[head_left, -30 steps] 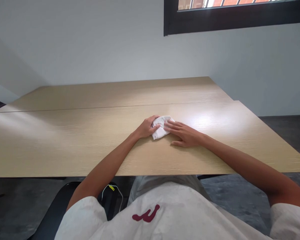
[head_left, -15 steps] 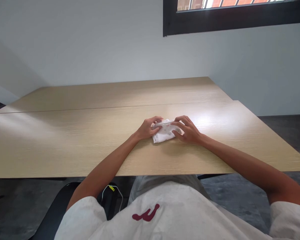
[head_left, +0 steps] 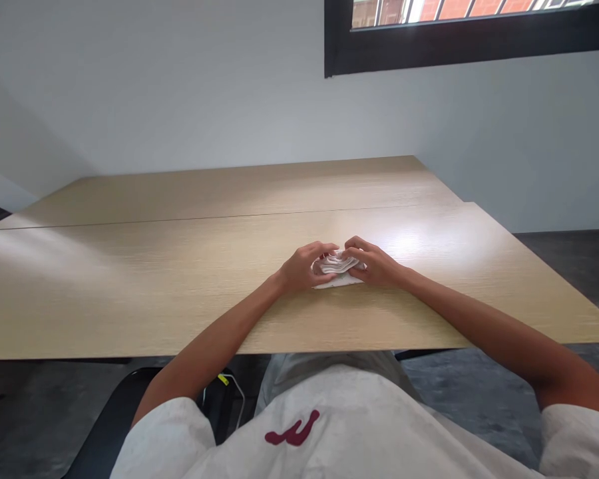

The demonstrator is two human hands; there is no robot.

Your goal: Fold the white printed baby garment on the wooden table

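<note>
A small folded white cloth (head_left: 337, 271) lies on the light wooden table (head_left: 180, 266), near its middle. My left hand (head_left: 304, 267) grips the cloth's left side, fingers curled over its top edge. From the right, my right hand (head_left: 374, 263) pinches the other side with bent fingers. Both hands rest on the tabletop and nearly touch over the cloth, so only a narrow strip of fabric shows between them.
The table has a seam running across its far half and ends at a grey wall. A black-framed window (head_left: 459, 33) sits high on the right. Below the near table edge are a dark chair (head_left: 104, 426) and a grey floor.
My right hand went from lying flat on the cloth to pinching it. Both hands drew closer together, and the cloth now looks smaller and more bunched between them.
</note>
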